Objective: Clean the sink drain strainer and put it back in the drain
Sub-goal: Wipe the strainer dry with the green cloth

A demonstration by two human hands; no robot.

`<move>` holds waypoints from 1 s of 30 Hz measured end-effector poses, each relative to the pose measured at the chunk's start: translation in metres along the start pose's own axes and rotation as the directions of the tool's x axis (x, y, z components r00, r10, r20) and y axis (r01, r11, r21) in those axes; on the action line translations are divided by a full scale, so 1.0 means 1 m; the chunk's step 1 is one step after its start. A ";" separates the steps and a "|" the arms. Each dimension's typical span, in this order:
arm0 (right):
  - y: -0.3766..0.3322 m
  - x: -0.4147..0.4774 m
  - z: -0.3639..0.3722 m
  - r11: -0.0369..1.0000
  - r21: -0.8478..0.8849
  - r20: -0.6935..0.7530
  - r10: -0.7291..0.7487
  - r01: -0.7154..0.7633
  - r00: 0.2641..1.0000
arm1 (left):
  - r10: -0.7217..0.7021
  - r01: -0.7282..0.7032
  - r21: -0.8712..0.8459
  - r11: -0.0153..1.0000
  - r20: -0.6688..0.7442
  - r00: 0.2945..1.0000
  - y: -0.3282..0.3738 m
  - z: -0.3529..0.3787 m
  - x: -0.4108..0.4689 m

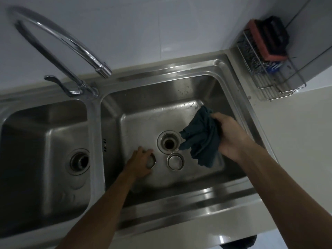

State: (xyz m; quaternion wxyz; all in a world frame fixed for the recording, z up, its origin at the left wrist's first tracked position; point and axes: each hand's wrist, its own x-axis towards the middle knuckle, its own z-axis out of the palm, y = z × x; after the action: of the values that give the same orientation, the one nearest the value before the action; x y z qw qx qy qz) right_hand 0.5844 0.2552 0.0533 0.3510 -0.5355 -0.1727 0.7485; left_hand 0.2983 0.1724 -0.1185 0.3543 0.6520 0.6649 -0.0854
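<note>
Head view: left hand (141, 163) is cupped over a small round metallic piece (151, 161) on the sink (179, 180) floor, fingers curled around it; likely a strainer part, too hidden to confirm. Right hand (228, 135) is clenched on a bunched dark teal cloth (201, 139), soft and wrinkled, hanging below the fist. A steel ring-shaped strainer (175, 161) sits loose between the two grips, just beside the open drain (168, 142).

Risks, my read: wet polished steel is slick, so the piece could slip from the left fingers. The dangling cloth could nudge the ring or snag the drain rim.
</note>
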 end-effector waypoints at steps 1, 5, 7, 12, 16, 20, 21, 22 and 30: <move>0.002 0.000 0.004 1.000 -0.003 0.007 0.002 -0.002 1.000 | -0.031 0.026 -0.144 0.989 -0.031 0.999 0.002 -0.002 0.001; 0.005 0.000 0.023 1.000 -0.029 0.013 -0.012 0.012 1.000 | -0.340 0.224 -0.925 0.306 0.113 0.933 0.014 -0.041 0.002; 0.006 0.000 0.037 0.999 -0.008 0.056 -0.035 0.036 0.998 | -0.325 0.280 -0.942 -0.184 0.327 0.888 0.009 -0.064 -0.002; 0.035 -0.005 0.087 0.946 -0.238 0.147 -0.188 0.220 0.971 | -0.102 0.256 -0.820 -0.512 0.354 0.930 0.015 -0.105 -0.021; 0.112 -0.013 0.138 0.298 -0.729 0.388 -0.561 0.616 0.731 | 0.010 0.190 -0.861 -0.471 0.210 0.978 0.037 -0.119 -0.036; 0.145 0.004 0.172 0.029 -0.763 0.431 -0.722 0.646 0.542 | -0.092 0.024 -0.839 -0.543 0.088 0.992 0.044 -0.127 -0.049; 0.138 0.011 0.177 0.108 -0.798 0.343 -0.728 0.593 0.594 | -0.093 0.037 -0.847 -0.530 0.102 0.990 0.043 -0.131 -0.052; 0.127 0.019 0.180 0.203 -0.836 0.249 -0.688 0.510 0.682 | -0.078 0.082 -0.858 -0.506 0.141 0.987 0.042 -0.134 -0.056; 0.134 0.001 0.183 0.157 -0.762 0.418 -0.621 0.628 0.663 | -0.126 0.035 -0.811 -0.584 0.134 0.983 0.041 -0.141 -0.062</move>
State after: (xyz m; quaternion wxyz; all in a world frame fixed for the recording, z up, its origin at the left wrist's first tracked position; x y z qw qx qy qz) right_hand 0.3693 0.1842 0.0349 0.3042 -0.5102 -0.7290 0.3401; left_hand 0.2792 0.2087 0.0354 0.7140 -0.0739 0.4452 0.5354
